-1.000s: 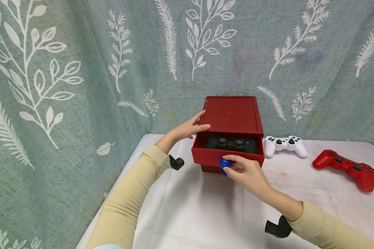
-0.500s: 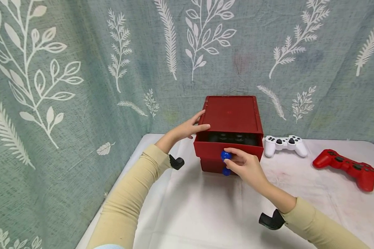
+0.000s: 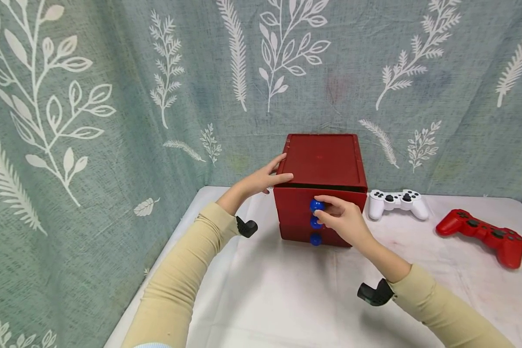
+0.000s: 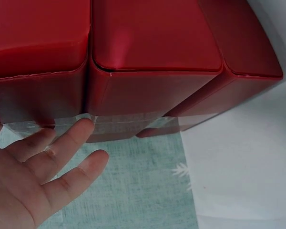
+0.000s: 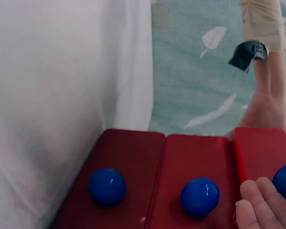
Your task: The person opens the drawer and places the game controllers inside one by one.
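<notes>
A red drawer box (image 3: 324, 159) with three stacked drawers stands toward the back in the head view. The top drawer (image 3: 292, 205) sticks out slightly, leaving a thin dark gap under the box's top. My right hand (image 3: 347, 222) pinches its blue knob (image 3: 316, 205) between thumb and fingers. Two more blue knobs, the middle one (image 5: 200, 197) and the bottom one (image 5: 107, 186), show in the right wrist view. At the box's left side, my left hand (image 3: 261, 181) rests with spread fingers, thumb over the top edge. The drawer's contents are hidden.
To the right of the box lies a white game controller (image 3: 398, 204), and farther right a red game controller (image 3: 480, 234). All stand on a white-covered table (image 3: 261, 299). A green leaf-patterned curtain (image 3: 126, 159) borders the back and left.
My right hand has pushed the top drawer inward, away from me, until nearly flush. The black game controller inside has gone out of sight. My left hand has stayed in place.
</notes>
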Demonstrator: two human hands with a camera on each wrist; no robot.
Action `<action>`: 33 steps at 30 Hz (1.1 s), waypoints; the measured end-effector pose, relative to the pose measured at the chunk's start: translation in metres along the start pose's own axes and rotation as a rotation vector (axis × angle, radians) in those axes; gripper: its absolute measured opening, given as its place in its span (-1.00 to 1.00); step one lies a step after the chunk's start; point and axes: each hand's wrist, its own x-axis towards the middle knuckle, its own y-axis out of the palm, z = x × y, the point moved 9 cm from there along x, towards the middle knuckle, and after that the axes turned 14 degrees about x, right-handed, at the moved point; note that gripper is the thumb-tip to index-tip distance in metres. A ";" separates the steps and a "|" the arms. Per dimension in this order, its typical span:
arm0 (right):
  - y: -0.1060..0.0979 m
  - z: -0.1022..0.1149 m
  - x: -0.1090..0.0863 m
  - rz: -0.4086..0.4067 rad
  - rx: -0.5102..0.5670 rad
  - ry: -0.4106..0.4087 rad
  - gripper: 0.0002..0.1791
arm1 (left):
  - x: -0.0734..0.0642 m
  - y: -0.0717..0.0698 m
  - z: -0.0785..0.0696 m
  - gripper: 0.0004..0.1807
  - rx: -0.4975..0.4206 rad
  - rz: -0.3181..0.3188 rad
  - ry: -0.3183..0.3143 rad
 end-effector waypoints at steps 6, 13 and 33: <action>-0.004 -0.004 0.008 0.016 0.042 0.052 -0.55 | 0.000 0.000 0.000 -0.18 -0.004 0.000 0.008; -0.008 -0.009 0.014 0.016 0.087 0.094 -0.52 | 0.000 0.001 -0.001 -0.19 -0.014 0.007 0.014; -0.014 -0.019 -0.004 -0.079 0.211 0.032 -0.55 | -0.002 0.000 -0.001 -0.18 -0.006 -0.006 0.024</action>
